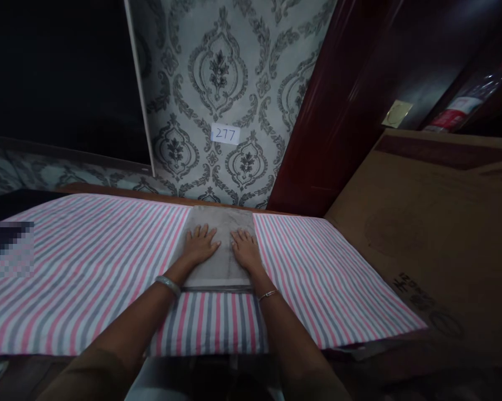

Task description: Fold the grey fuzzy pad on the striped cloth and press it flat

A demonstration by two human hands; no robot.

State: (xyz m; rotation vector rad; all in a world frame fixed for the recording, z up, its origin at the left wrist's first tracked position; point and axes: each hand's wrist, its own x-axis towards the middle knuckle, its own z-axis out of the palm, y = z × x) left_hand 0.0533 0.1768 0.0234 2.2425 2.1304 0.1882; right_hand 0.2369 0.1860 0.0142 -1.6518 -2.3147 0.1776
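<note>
A grey folded cloth point(218, 267) lies flat, roughly rectangular, on a pink, grey and white striped cloth point(121, 245) that covers the table. My left hand point(200, 245) rests palm down on the left part of the grey cloth with its fingers spread. On the right part, my right hand point(246, 249) lies palm down too, its fingers stretched out and closer together. Neither hand grasps anything. A layered edge of the grey cloth shows along its near side.
A large cardboard box point(434, 223) stands at the table's right end, with a plastic bottle point(459, 108) behind it. A dark screen point(62, 78) is at the upper left. On the patterned wall point(219, 61) is a paper label point(225, 133) reading 277.
</note>
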